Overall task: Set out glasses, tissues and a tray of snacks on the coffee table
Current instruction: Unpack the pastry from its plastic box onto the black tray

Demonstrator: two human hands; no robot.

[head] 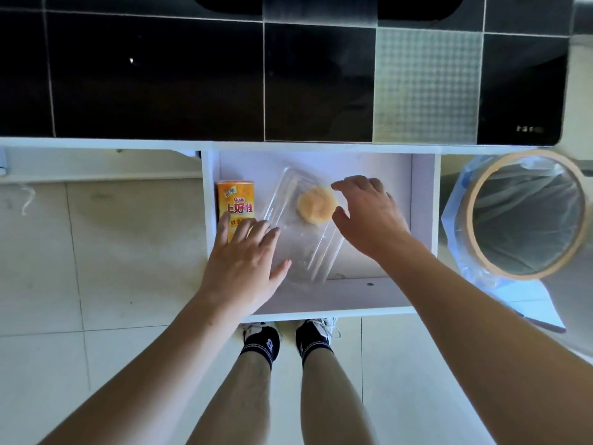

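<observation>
In the open white drawer (pixel 321 297), a clear plastic tray (pixel 301 239) holds one round bun (pixel 317 204) toward its 1 o'clock end. The left hand (pixel 244 261) hovers spread at the tray's 8 o'clock; the right hand (pixel 369 213), fingers loosely spread, is at 3 o'clock, seemingly not yet touching. The orange Oishi snack box (pixel 236 203) stands at 9 o'clock. A lopsided lift could flex the thin tray and roll the bun off.

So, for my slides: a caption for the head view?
Both hands reach into an open drawer toward a clear tray holding one bun.
</observation>
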